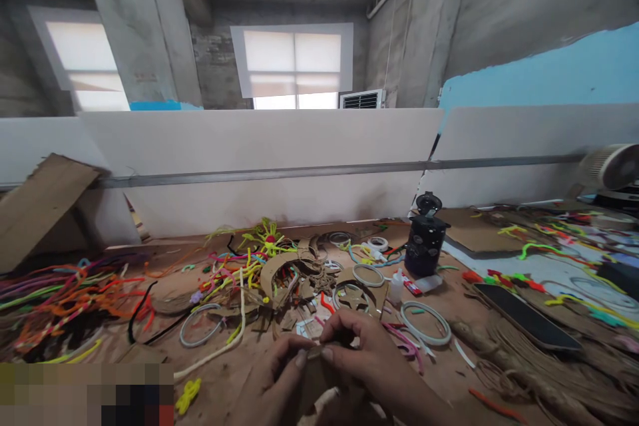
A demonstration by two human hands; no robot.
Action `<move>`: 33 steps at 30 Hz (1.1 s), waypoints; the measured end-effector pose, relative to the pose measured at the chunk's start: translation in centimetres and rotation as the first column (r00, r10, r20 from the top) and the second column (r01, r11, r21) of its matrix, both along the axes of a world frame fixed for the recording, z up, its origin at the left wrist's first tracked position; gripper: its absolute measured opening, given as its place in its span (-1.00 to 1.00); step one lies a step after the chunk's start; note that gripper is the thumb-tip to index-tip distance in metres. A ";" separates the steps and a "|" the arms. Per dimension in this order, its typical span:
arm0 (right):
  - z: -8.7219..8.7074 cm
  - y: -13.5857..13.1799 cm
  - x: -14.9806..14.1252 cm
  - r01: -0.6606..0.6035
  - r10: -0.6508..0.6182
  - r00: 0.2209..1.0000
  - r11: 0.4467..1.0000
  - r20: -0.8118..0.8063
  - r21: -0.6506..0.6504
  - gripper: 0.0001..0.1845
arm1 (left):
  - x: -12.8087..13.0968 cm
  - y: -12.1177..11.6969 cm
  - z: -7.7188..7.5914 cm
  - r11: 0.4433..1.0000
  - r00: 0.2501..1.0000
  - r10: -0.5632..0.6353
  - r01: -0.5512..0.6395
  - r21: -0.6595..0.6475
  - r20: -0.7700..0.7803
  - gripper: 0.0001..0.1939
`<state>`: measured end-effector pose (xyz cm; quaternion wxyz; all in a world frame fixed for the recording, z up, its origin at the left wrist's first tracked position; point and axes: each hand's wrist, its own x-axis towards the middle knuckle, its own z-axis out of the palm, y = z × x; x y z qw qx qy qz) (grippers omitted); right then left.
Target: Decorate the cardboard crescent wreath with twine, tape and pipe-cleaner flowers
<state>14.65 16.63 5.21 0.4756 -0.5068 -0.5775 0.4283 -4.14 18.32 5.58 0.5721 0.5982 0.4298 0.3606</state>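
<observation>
From where I stand, both hands are at the near middle of the table (219, 383), fingers bent in and close together, pinching a piece of brown cardboard (314, 373) between them. The left hand (284, 373) grips it from the left with thumb and fingertips; the right hand (352, 346) holds its upper edge from the right, thumb near the other thumb. Just right of the right hand lies a pale ring (425, 324), and a small white bottle (396, 289) stands a little farther off, with a red packet (412, 285) beside it. Behind them is a dark jar (425, 246) with its lid flipped open. Straight beyond the hands are cardboard scraps, more rings and a curved cardboard strip (284, 266). To the left, a cream cord (242, 319) runs along the table, a small yellow twist (188, 397) lies near, and a tangle of fuzzy colored stems (74, 303) spreads out farther left. Over on the right, a phone (526, 316) lies at a slant on a heap of cardboard strips (579, 366). At the far side a white partition (264, 140) runs across, with a fan (612, 168) at the far right.
</observation>
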 end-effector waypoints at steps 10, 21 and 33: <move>-0.5 0.1 0.3 0.045 -0.045 0.997 0.999 -0.065 -0.011 -0.88 | -0.1 0.7 -1.8 0.999 0.986 -0.036 0.042 -0.033 0.166 -0.69; -0.8 0.3 0.3 0.054 -0.054 0.999 0.999 0.009 -0.003 -0.89 | 0.0 0.6 -1.8 0.998 0.991 -0.041 0.046 -0.037 0.130 -0.76; -0.5 0.0 -0.1 -0.035 0.035 0.999 0.999 0.005 -0.006 -0.85 | 0.3 -0.2 -0.7 0.996 0.998 -0.008 0.013 0.085 -0.063 -0.82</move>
